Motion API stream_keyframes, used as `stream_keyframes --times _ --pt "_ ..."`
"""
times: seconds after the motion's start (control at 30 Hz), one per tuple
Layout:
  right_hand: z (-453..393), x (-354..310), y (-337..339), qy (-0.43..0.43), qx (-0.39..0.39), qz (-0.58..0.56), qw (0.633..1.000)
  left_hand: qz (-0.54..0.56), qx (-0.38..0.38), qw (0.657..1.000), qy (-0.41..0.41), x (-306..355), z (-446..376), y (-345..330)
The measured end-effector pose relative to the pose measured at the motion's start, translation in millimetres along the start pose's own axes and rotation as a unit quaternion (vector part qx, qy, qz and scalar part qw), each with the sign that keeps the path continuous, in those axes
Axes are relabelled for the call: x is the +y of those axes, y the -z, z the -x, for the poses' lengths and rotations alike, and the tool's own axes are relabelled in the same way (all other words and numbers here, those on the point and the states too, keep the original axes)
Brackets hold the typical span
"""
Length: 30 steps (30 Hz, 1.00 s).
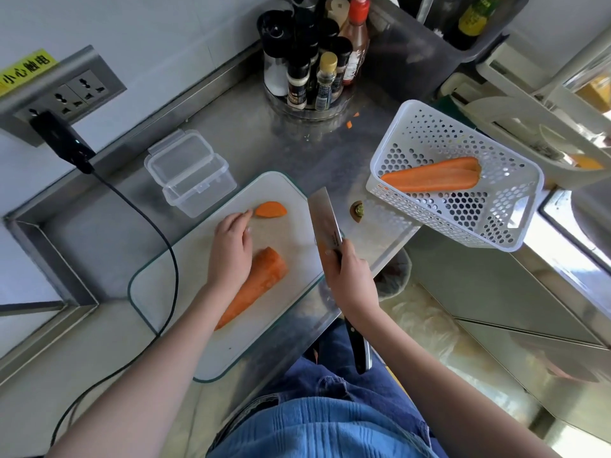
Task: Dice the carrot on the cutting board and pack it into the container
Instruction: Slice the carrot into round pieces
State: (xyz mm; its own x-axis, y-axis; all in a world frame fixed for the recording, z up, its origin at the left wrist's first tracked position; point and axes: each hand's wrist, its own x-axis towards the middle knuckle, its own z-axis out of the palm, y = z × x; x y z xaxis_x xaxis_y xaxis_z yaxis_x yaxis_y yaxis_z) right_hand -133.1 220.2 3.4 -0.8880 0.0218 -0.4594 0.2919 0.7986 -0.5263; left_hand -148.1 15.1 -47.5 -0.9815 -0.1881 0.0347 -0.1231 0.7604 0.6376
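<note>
- carrot (261, 279): big half piece lying flat on the cutting board (185, 269), thick cut end pointing away from the person, tip toward them. one slice (271, 209) cut off, lying apart near the board's far edge.
- left hand (231, 249): over the board between the slice and the big piece, palm down, fingers loosely together and reaching for the slice; fingertips at or just touching its near edge. not pinching it yet as far as i can see. wrist covers part of the carrot.
- right hand (353, 279): fingers wrapped round the knife (325, 219) where blade meets handle, blade lifted and angled over the board's right edge, off the carrot. black handle end sticks out behind the wrist.
- container (193, 175): clear, lid flipped open, nothing in it, on the counter just beyond the board's far-left corner.
- progress: barely started. no dice yet, nothing packed.
- risks, my read:
  - board overhangs the counter edge on the near side; hard chopping pressure there could tip or slide it.
  - thin slice is small; dicing it puts fingertips close to the blade.
  - rounded side of the carrot may rock if turned.
  - stray bits already on the steel counter (350, 123); dice can scatter the same way.
- further out: white basket (463, 180) on the right with another carrot half (433, 176), hanging partly off the counter edge; could fall if bumped. carrot top (357, 210) beside the board. spice rack (310, 61) at the back.
</note>
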Motion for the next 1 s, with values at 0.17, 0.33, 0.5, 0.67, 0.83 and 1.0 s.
stream_keyframes --times 0.17,0.33,0.5,0.67,0.83,1.0 --pt "-0.2 -3.1 -3.0 0.026 -0.01 0.025 0.999 -0.048 -0.059 0.995 -0.056 6.3 51.5 -3.3" --pt "-4.6 -13.6 -3.3 0.114 -0.046 0.088 0.988 -0.117 -0.058 0.986 -0.104 2.7 61.1 -12.7" --pt "-14.3 -29.0 -4.3 0.162 -0.088 0.126 0.975 -0.092 -0.032 0.992 -0.083 -0.9 45.8 -6.4" --pt "-19.4 -39.8 -14.9 0.208 -0.116 0.159 0.958 -0.144 -0.017 0.986 -0.081 -1.1 53.2 -5.0" --pt "-17.5 -41.8 -28.1 0.238 -0.089 0.233 0.939 -0.192 0.018 0.945 -0.264 -11.7 42.0 -5.0" --pt "-6.8 -48.0 -31.9 0.22 -0.092 0.272 0.932 -0.214 0.027 0.917 -0.336 -25.3 21.5 -9.2"
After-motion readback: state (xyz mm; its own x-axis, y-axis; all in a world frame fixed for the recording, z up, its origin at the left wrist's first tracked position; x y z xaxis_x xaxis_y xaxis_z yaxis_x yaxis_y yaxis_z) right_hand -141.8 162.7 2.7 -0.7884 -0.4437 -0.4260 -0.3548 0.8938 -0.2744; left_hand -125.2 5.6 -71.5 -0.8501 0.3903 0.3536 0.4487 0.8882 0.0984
